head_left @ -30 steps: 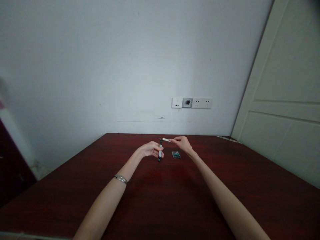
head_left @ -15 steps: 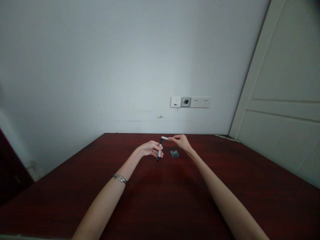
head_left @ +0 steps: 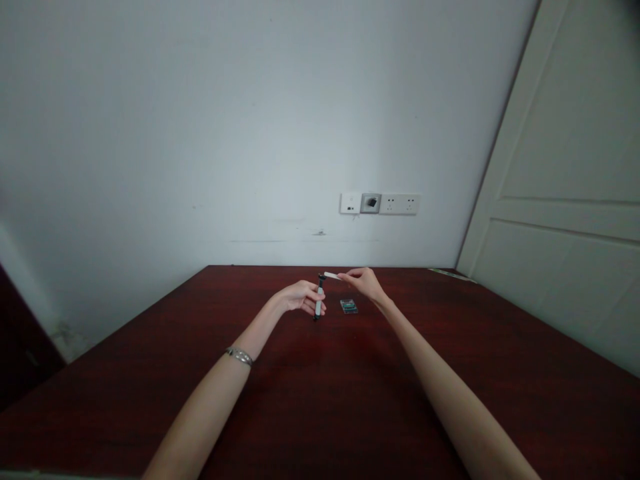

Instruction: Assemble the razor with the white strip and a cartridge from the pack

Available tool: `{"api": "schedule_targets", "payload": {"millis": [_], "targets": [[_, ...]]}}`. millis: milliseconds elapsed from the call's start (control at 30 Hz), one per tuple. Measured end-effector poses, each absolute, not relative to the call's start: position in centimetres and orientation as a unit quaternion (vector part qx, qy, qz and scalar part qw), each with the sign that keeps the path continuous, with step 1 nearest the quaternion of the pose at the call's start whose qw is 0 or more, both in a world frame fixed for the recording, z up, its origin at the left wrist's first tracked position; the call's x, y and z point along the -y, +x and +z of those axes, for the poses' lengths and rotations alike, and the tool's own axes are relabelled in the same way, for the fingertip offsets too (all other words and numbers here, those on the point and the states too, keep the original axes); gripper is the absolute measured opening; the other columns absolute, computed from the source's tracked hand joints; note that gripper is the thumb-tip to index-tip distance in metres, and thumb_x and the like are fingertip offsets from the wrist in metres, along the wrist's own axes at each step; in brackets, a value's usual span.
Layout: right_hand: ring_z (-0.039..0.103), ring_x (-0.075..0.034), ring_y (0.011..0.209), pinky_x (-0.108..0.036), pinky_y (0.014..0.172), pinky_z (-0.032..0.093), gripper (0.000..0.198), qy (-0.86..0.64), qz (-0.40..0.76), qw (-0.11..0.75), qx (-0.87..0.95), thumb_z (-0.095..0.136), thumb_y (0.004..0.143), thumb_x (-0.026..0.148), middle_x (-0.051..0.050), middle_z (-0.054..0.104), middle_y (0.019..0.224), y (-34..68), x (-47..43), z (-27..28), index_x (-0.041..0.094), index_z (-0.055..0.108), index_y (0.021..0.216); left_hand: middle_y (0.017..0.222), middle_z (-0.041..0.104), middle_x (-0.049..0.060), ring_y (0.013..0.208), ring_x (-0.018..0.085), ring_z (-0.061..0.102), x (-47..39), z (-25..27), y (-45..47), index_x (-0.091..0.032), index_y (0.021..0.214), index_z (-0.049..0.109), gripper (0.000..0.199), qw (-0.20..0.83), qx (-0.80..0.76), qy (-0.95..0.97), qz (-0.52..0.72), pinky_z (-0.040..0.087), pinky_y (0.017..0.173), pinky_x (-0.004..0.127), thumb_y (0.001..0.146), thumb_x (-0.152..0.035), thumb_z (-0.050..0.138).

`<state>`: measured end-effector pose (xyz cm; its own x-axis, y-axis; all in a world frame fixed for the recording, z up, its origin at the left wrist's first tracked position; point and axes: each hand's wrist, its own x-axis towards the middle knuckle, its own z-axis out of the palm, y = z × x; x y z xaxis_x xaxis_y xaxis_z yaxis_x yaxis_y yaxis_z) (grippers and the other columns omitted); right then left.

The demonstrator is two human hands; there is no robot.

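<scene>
My left hand (head_left: 301, 297) is closed around a slim black-and-white handle, apparently a razor (head_left: 319, 305), held nearly upright. Its small dark head points up. To the right, my right hand (head_left: 366, 283) pinches a thin white strip (head_left: 331, 275) between thumb and fingers. The strip's left end is right by the razor's head; whether they touch I cannot tell. On the table below the right hand lies a small clear flat case (head_left: 349, 307) with teal parts inside, and neither hand touches it.
The dark red wooden table (head_left: 320, 400) reaches back to a pale wall (head_left: 280, 133). Sockets and a switch plate (head_left: 380, 203) are set in that wall. A white panelled door (head_left: 565, 187) stands at the right, and a flat strip (head_left: 453, 275) lies near the back right corner.
Both hands keep almost the same pose and grip. The white strip's left end looks slightly farther from the razor's head. The whole view has shifted very slightly.
</scene>
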<state>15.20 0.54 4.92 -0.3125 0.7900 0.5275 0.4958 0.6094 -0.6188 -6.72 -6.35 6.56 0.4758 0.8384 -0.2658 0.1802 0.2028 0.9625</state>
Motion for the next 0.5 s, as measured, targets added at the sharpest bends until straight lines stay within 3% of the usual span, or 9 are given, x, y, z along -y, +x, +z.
{"api": "schedule_targets", "payload": {"millis": [500], "targets": [[0.044, -0.010, 0.047, -0.021, 0.045, 0.030, 0.051, -0.405, 0.215, 0.437, 0.774, 0.054, 0.068, 0.060, -0.002, 0.056, 0.048, 16.2, -0.7, 5.0, 0.012, 0.067, 0.059, 0.073, 0.068, 0.011, 0.068, 0.023, 0.067, 6.1, 6.2, -6.6, -0.013, 0.076, 0.050, 0.036, 0.622, -0.438, 0.582, 0.286, 0.052, 0.065, 0.036, 0.057, -0.026, 0.077]]}}
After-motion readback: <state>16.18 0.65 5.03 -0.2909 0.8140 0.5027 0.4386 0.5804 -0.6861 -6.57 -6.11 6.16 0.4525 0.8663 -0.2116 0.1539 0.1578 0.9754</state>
